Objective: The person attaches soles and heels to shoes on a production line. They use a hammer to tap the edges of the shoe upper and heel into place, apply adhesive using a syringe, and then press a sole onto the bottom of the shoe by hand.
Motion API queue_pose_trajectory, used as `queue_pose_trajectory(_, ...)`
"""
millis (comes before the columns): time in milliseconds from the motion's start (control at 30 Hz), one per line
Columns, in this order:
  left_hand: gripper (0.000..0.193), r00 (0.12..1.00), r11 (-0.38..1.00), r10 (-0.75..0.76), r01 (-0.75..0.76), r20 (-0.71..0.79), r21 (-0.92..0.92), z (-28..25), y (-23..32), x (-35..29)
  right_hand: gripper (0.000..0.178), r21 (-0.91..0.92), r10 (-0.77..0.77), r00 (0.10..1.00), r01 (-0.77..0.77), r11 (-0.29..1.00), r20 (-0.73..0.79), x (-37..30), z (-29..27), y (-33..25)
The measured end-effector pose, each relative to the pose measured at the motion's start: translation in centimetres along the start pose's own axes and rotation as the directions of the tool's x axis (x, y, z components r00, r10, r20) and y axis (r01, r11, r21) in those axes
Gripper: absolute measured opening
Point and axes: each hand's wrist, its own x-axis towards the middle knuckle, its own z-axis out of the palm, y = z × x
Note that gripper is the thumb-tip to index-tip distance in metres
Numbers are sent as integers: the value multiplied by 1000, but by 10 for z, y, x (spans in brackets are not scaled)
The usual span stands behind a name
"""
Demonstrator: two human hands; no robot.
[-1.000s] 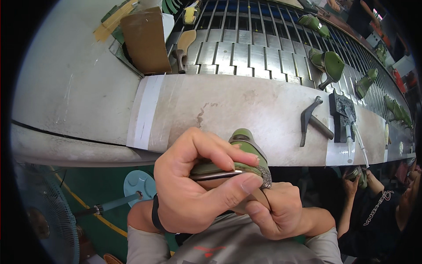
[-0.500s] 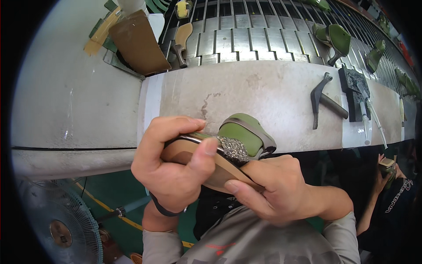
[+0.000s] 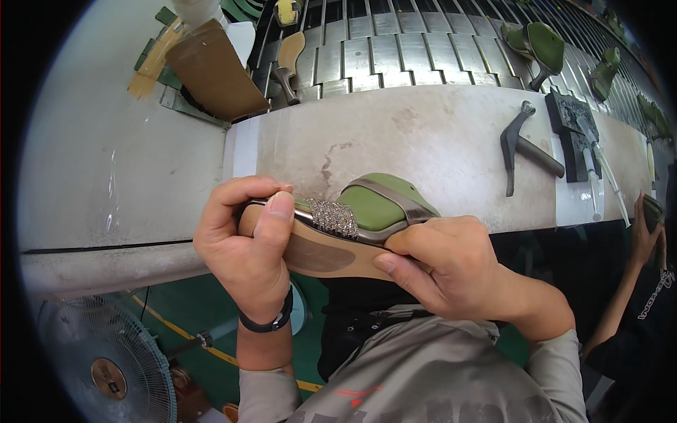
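Note:
A sandal with a tan sole (image 3: pixel 321 254) is held between my two hands, tilted so the sole faces me. A green shoe last (image 3: pixel 381 204) fills it, and a glittery strap (image 3: pixel 333 217) and a thin metallic-looking strap cross the last. At the toe end, my left hand (image 3: pixel 247 236) is closed round the edge, its thumb pressed near the strap. My right hand (image 3: pixel 458 264) grips the other end, thumb on the sole's edge and fingers over the side. Those fingers hide the heel end.
On the pale bench lies a hammer (image 3: pixel 509 148), beside a black block (image 3: pixel 568 116) and syringe-like tubes (image 3: pixel 591 183). Beyond runs a metal slat conveyor (image 3: pixel 395 56) carrying a heeled sole (image 3: pixel 289 56) and green lasts. Cardboard (image 3: pixel 215 74) stands left; a fan (image 3: pixel 109 366) is below. A co-worker's hand (image 3: pixel 643 236) shows right.
The sandal has turned more level, showing more of its sole. My left hand has shifted left toward the toe end, uncovering the glittery strap; my right hand has risen slightly.

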Motion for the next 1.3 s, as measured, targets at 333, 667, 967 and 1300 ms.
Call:
queue_pose_trajectory(333, 14, 996, 997, 83, -83, 32, 0, 12, 9, 5, 22, -79, 153, 988, -152, 985, 5, 3, -19, -8)
queue_pose_trajectory(667, 49, 877, 769, 21, 293, 480, -569, 80, -24, 59, 66, 220, 372, 916, -335, 916, -154, 20, -101, -11)
queue_pose_trajectory(967, 75, 961, 884, -217, 267, 169, -383, 86, -106, -7, 56, 899, 836, 549, -368, 237, 5, -113, -31, 12)
queue_pose_trajectory(1300, 88, 850, 955, 195, -52, 489, -291, 75, -93, 15, 60, -180, 102, 995, -100, 979, 2, 9, -37, -10)
